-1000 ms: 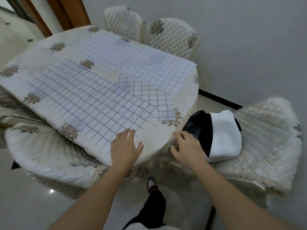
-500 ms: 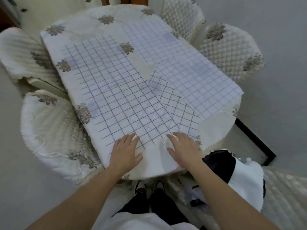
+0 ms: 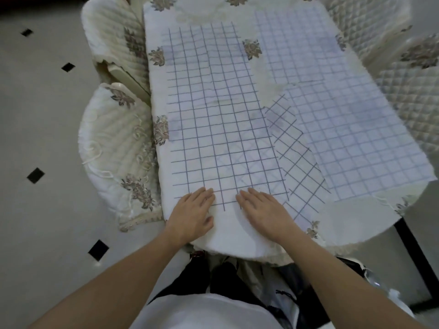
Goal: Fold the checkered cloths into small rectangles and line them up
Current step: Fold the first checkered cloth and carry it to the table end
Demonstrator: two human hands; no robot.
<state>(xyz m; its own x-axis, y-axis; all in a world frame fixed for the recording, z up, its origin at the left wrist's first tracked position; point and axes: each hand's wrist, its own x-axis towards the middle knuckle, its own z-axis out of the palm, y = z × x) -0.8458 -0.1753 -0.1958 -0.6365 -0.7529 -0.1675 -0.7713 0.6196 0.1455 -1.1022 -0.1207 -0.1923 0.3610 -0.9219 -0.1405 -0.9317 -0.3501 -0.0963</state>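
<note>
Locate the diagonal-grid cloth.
Head view, right of centre: the diagonal-grid cloth lies between the coarse-grid cloth and the fine-grid cloth, just beyond the right hand.

Table [image 3: 228, 236], far end past top edge; diagonal cloth [image 3: 297, 162] partly beneath left cloth [image 3: 213, 115]

A long table [image 3: 237, 236] draped in a cream cloth embroidered with brown-grey flower sprays fills the middle of the room. Two chairs in ribbed cream quilted covers with the same flower motif are tucked against its left side, the near chair [image 3: 114, 148] and the far chair [image 3: 111, 36]. Diamond-quilted cream chairs [image 3: 408, 91] line its right side. The pale glossy tiled floor [image 3: 35, 115] carries small black diamond insets [image 3: 35, 175], and a black strip [image 3: 413, 255] runs across it at lower right.
</note>
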